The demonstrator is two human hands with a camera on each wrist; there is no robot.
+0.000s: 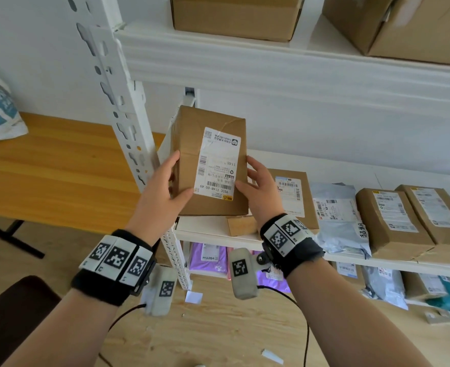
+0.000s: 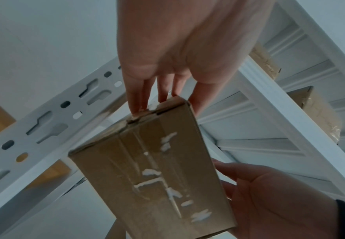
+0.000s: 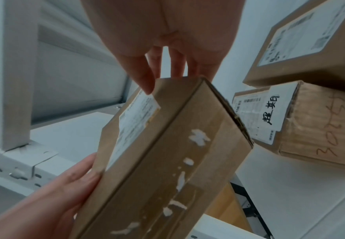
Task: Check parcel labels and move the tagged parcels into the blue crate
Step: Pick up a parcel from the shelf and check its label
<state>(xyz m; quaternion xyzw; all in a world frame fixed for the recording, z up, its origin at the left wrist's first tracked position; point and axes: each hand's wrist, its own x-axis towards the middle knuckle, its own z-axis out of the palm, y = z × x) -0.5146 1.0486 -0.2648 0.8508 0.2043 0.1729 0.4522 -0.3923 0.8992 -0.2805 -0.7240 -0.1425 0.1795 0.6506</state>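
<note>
Presently both hands hold one parcel | left hand [image 1: 165, 186] grips cardboard box [image 1: 210, 165] on its left edge, right hand [image 1: 258, 186] on its right | box raised above shelf [image 1: 271, 160], label [image 1: 217, 164] facing up | other parcels [image 1: 393, 218] lie on shelf beyond

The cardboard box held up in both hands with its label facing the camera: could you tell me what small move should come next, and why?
Probably turn the cardboard box half round: its label reads upside down in the head view. The left hand and right hand grip opposite sides, clear of the shelf, so it can turn freely.
</note>
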